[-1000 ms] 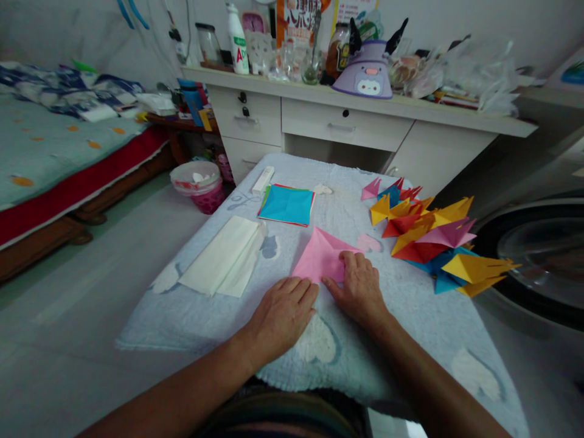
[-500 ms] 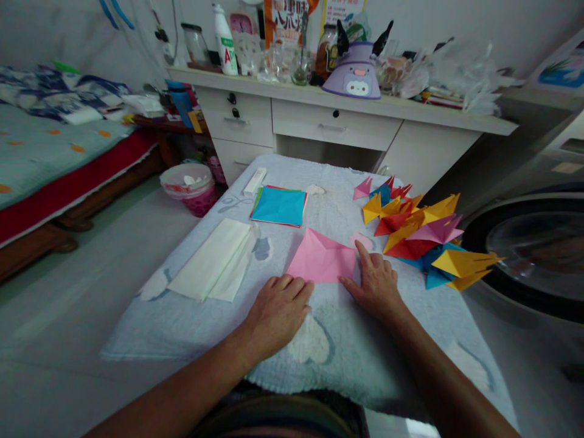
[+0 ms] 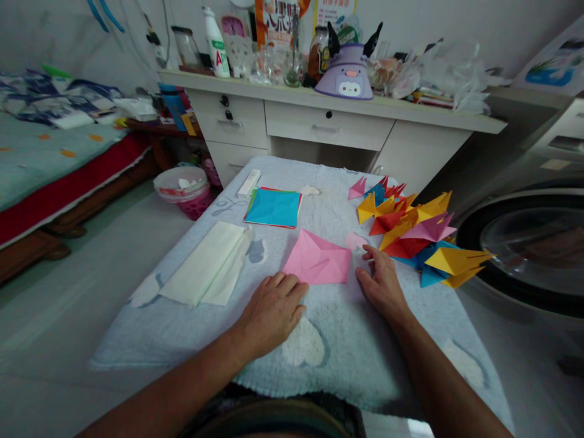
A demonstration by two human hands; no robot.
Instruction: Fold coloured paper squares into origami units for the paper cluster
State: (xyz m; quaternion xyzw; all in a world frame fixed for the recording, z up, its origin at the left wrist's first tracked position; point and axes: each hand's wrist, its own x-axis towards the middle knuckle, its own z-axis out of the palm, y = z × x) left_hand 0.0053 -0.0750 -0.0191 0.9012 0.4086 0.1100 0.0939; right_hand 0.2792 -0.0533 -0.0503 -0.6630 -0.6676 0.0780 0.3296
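A partly folded sheet of pink origami paper [image 3: 318,260] lies on the cloth-covered table in front of me, with creases across its face and a point at the top. My left hand [image 3: 274,313] rests at its lower left corner, fingers lying over the edge and not wrapped round anything. Just off its right edge, my right hand [image 3: 382,281] is apart from the paper, thumb and index finger spread, holding nothing. Beyond the right hand sits a cluster of folded paper cranes [image 3: 410,231] in yellow, red, blue and pink.
Coloured square sheets [image 3: 274,207], blue on top, lie stacked at the table's far side beside a white narrow box [image 3: 249,184]. A folded pale cloth or paper [image 3: 205,264] is at the left. A pink bin [image 3: 185,191] stands on the floor; a washing machine [image 3: 524,243] is at the right.
My right hand has let go of the pink paper's right edge and drawn slightly away to the right. My left hand stays at the lower left corner. The view has shifted slightly.
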